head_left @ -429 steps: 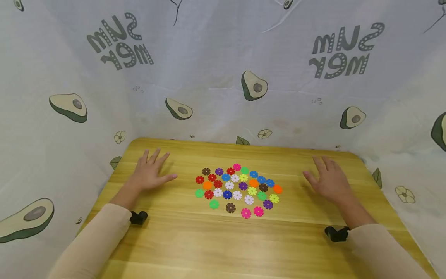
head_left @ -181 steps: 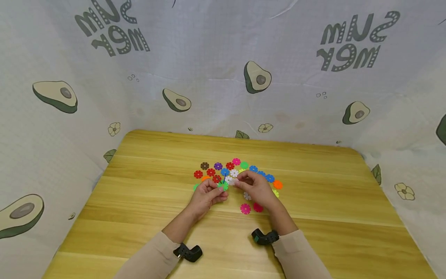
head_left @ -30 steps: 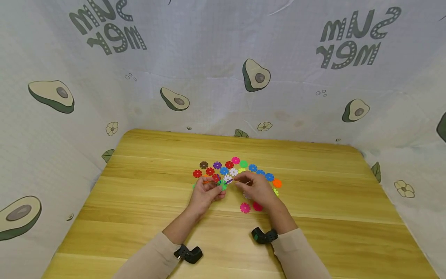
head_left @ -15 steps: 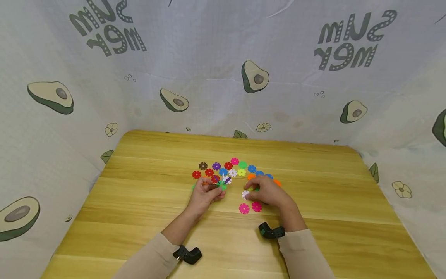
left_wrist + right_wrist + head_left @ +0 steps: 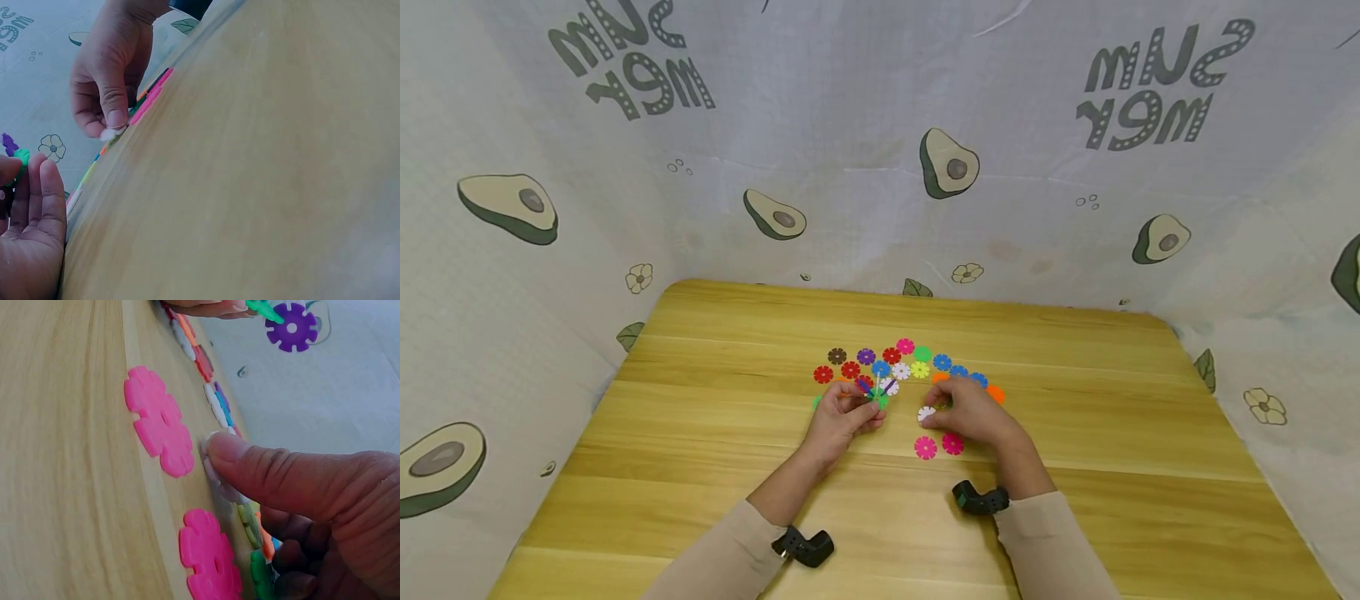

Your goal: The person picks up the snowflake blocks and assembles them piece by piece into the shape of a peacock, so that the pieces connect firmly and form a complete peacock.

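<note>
My left hand (image 5: 838,419) pinches a green notched plastic disc (image 5: 881,402) above the table. Thin discs stand out from its edge, among them a purple disc (image 5: 292,328) slotted onto it in the right wrist view. My right hand (image 5: 976,412) pinches a white notched disc (image 5: 925,413) between thumb and fingers, low over the tabletop. The thumb covers part of that white disc in the right wrist view. Two pink discs (image 5: 926,447) lie flat just in front of the right hand.
Behind the hands, more notched discs lie flat in a loose cluster, including a brown disc (image 5: 837,357), a yellow disc (image 5: 920,370) and a blue disc (image 5: 942,362). The wooden table (image 5: 1112,400) ends at an avocado-print curtain (image 5: 850,125) at the back and sides.
At first both hands lay spread apart; later the left held a green disc with pieces joined on. In the last second the right hand left that assembly, moved right and pinched a white disc.
</note>
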The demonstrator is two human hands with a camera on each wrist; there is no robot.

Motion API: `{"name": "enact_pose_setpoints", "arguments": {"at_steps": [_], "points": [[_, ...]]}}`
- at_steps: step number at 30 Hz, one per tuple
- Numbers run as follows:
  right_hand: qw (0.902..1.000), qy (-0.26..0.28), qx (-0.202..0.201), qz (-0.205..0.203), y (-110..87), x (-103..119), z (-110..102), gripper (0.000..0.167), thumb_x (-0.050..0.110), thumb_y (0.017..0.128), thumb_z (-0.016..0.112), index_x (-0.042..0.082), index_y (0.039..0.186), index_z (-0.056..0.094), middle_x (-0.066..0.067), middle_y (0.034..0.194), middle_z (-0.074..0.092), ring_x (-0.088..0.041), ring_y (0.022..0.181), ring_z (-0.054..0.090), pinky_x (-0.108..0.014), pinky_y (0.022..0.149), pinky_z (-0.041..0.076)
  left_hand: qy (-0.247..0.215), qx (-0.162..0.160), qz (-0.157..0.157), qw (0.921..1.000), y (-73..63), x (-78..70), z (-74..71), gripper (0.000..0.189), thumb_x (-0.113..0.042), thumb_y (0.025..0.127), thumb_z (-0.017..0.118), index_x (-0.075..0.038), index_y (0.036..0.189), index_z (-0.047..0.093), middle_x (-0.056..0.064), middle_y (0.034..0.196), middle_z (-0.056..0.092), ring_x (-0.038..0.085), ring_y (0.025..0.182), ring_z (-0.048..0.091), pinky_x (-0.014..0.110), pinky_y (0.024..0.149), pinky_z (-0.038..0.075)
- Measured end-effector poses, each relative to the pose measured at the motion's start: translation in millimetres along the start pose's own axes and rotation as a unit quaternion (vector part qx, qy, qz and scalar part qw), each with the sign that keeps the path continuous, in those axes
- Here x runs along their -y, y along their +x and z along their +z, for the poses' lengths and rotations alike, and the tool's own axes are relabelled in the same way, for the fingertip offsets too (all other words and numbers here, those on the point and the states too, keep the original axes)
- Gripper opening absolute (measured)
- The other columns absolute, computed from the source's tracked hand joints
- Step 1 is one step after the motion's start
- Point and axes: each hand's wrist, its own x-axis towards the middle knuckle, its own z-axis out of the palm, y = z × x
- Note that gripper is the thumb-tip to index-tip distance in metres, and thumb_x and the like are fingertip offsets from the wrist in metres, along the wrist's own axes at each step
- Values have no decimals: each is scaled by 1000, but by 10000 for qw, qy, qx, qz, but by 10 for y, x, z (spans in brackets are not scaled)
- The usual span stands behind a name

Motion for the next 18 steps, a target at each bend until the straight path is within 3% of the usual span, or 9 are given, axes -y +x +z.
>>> {"name": "enact_pose_setpoints", "arguments": {"at_steps": [5, 11, 18], "points": [[9989, 467, 23, 41, -3, 70, -5, 18, 26, 89, 81, 14, 90, 67, 0, 84, 63, -17, 78, 56, -27, 70, 49, -43, 32, -51, 10000, 8, -26, 5, 26, 9, 96, 60, -3, 115, 47, -1, 92, 65, 12, 80, 75, 26, 78, 64], [9949, 903, -265, -363, 11, 139, 22, 15, 25, 91, 79, 16, 90, 68, 0, 86, 68, -15, 80, 61, -24, 73, 53, -88, 76, -42, 9999, 22, -46, 8, 25, 9, 96, 61, -5, 111, 47, -1, 92, 64, 11, 80, 74, 26, 78, 64], [9846, 1547, -516, -631, -20, 198, 128, 8, 12, 90, 78, 11, 92, 70, -4, 92, 72, -15, 81, 69, -20, 75, 59, -39, 116, -211, 9997, -19, -37, 8, 23, 7, 96, 62, -6, 109, 47, 0, 89, 67, 11, 80, 74, 25, 77, 64]]}}
